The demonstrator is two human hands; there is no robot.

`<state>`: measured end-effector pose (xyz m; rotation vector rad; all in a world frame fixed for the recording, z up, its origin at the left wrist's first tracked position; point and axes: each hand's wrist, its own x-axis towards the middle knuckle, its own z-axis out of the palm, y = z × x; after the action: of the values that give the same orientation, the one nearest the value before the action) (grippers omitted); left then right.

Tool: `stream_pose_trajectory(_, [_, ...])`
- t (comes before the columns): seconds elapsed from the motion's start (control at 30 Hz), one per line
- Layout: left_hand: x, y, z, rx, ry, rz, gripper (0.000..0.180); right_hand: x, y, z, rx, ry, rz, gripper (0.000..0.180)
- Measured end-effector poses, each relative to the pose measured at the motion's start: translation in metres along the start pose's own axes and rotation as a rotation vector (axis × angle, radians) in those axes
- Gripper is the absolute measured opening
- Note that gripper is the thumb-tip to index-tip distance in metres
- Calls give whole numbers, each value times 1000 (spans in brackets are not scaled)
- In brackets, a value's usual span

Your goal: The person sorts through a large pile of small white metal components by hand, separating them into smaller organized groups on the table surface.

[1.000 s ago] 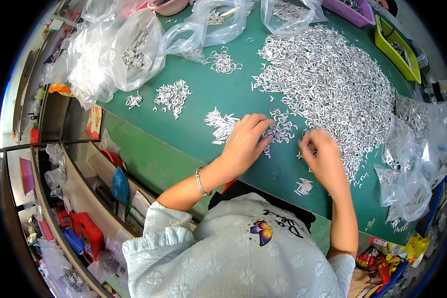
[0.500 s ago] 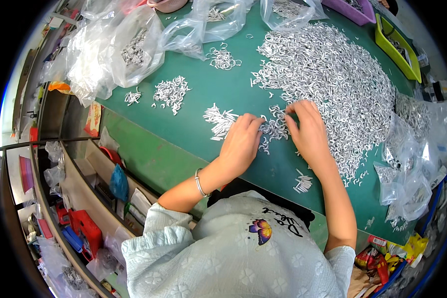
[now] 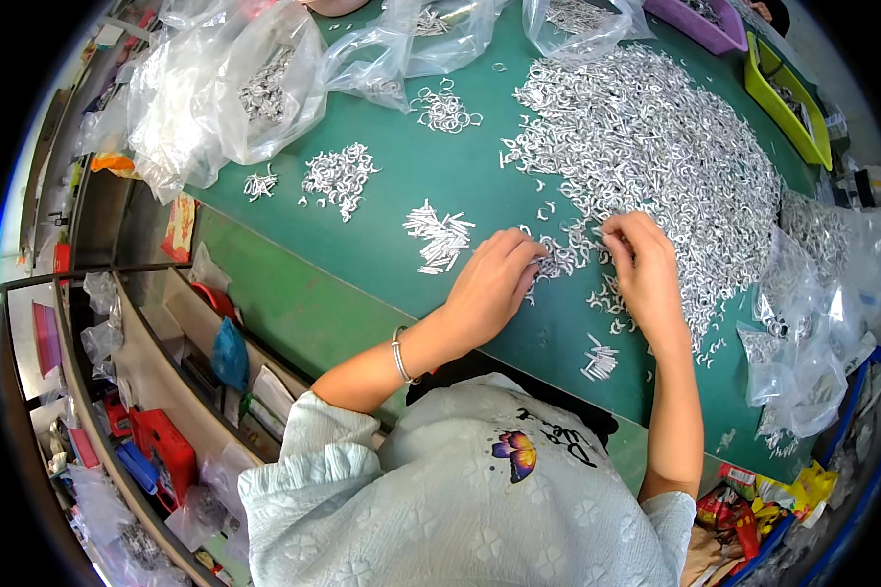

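Note:
A broad heap of small silvery curved metal pieces (image 3: 656,137) covers the right half of the green table. A loose trail of the same pieces (image 3: 566,256) runs from its edge between my hands. My left hand (image 3: 494,284) is at the trail's left end, fingers bent together over the pieces; what they pinch is hidden. At the heap's lower left edge, my right hand (image 3: 648,274) has its thumb and forefinger curled close together, too small a gap to show any piece. Left of my left hand lies a small pile of straight metal pins (image 3: 439,237).
Smaller sorted piles include curved pieces (image 3: 340,181), rings (image 3: 447,108) and short pins (image 3: 599,359). Clear plastic bags (image 3: 264,98) crowd the far left; more bags (image 3: 803,333) sit at right. Purple (image 3: 700,24) and green bins (image 3: 783,103) stand at the far right. Shelving (image 3: 166,362) lines the left.
Both hands have moved right, the right one further and slightly toward me. More curved pieces now lie apart from the heap beside the right hand, and the pin pile shows more fully.

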<state>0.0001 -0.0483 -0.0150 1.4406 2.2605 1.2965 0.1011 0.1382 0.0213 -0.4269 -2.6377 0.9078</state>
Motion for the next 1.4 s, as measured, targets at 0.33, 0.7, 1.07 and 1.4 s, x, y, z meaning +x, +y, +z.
stream_pose_trajectory(0.33, [13,-4,-6,232,75,50,21,-32,-11,-17,137,67,148,13])
stream_pose_trajectory(0.7, [17,-15,0,242,33,65,14,-90,-24,-26,-180,-208,-18,8])
stream_pose_trajectory(1.07, [6,-2,-13,209,48,47,21,-67,-16,-20,102,-139,17,15])
stream_pose_trajectory(1.4, [1,-4,-9,155,1,22,25,-27,-6,22,-299,-112,-227,19])
